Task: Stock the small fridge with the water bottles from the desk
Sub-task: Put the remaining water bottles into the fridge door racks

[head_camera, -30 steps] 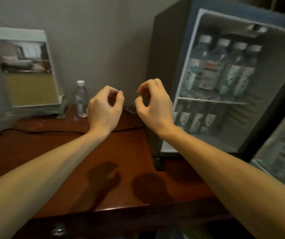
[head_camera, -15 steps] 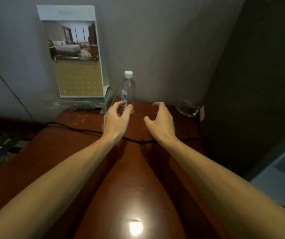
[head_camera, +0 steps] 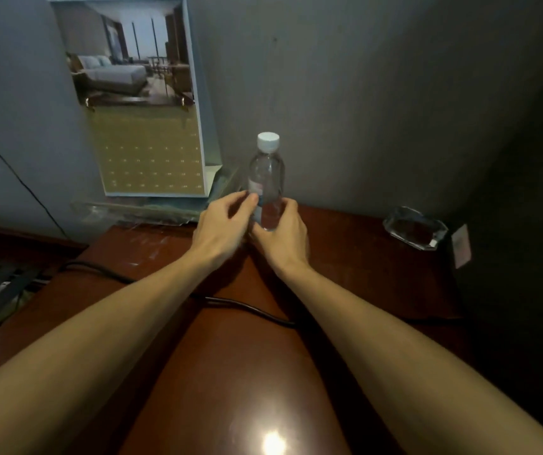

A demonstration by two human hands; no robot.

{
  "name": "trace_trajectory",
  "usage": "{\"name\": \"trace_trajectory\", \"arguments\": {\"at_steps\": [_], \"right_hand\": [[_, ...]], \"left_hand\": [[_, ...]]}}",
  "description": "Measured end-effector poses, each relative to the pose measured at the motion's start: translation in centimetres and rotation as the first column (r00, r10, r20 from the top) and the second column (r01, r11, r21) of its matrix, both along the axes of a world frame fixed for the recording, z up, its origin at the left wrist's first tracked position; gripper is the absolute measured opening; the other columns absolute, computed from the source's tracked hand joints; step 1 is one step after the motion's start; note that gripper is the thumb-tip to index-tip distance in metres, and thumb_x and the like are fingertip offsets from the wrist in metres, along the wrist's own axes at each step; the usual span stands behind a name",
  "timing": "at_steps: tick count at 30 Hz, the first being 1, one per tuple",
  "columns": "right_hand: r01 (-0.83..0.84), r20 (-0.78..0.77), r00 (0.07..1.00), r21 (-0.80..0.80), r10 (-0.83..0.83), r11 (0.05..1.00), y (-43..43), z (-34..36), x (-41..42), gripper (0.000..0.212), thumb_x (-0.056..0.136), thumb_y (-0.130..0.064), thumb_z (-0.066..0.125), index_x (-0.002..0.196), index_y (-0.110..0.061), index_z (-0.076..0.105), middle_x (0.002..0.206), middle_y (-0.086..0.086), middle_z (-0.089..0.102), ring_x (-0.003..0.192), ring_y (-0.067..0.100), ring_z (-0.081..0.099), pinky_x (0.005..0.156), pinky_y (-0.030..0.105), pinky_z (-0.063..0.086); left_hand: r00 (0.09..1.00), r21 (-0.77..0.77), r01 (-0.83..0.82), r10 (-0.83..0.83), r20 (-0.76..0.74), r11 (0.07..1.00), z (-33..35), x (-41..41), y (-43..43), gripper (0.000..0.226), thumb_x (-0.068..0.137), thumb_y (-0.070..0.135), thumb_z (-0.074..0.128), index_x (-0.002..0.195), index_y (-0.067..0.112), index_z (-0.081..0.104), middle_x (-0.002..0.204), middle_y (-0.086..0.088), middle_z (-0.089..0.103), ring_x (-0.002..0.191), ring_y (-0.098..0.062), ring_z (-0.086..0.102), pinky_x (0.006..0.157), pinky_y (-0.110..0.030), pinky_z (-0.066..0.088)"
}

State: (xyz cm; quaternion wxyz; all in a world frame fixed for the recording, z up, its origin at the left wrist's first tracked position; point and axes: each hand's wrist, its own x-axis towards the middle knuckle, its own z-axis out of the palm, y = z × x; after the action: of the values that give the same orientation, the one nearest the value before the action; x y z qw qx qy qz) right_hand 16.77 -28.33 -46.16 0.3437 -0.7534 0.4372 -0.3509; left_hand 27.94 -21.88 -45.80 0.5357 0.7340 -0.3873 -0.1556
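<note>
Hands advanced to bottle [head_camera: 266, 172], 12 o'clock on counter [head_camera: 230, 356]. Left hand [head_camera: 222, 224] and right hand [head_camera: 283, 238] fingers now curl round its lower half. Pickup looks to be starting.

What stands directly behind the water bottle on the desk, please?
Only the bare grey wall shows behind the water bottle; the calendar leans beside it, to its left. The left hand and right hand hide its base.
</note>
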Motion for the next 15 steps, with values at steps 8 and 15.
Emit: {"name": "trace_trajectory", "arguments": {"at_steps": [8,15], "right_hand": [[0.017,-0.048,0.999,0.026,-0.016,1.0,2.3,1.9,-2.6,0.048,0.09,-0.045,0.07,0.13,-0.024,0.056,0.126,0.005,0.069,0.117,0.031,0.064,0.086,0.033,0.048],[0.047,-0.066,0.997,-0.033,-0.049,0.998,7.8,6.6,-9.6,0.055,0.086,-0.046,0.074,0.133,-0.028,0.054,0.124,0.002,0.07,0.116,0.028,0.065,0.089,0.035,0.051]], "left_hand": [[0.995,-0.08,0.056,-0.049,0.085,0.995,1.2,-2.3,2.3,0.042,0.087,0.056,0.068,0.119,0.032,0.077,0.106,0.019,0.079,0.104,-0.002,0.073,0.093,-0.046,0.061],[0.985,-0.137,0.144,-0.129,0.115,0.98,5.6,-7.5,6.9,0.025,0.09,0.038,0.08,0.113,0.028,0.079,0.1,0.013,0.08,0.093,-0.002,0.074,0.081,-0.037,0.061]]}}
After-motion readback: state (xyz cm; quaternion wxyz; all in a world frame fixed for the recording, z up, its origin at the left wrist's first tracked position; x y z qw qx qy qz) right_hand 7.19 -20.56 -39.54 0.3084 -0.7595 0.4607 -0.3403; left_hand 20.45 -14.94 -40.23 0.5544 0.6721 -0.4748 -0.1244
